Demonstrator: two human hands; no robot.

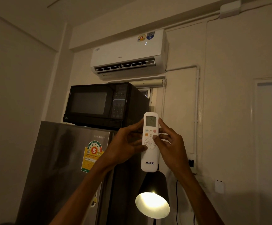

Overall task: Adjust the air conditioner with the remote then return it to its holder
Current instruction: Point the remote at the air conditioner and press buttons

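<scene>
Dim plaster wall, boxy white air conditioner [128, 54] — both hands grasp the slim, glossy remote [149, 151] upright.

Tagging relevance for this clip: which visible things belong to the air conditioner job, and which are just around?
Part of the job:
remote, gripped by the left hand and the right hand
air conditioner on the wall

Just around:
microwave
fridge beneath it
lit lamp

No holder can be clearly made out.
</scene>
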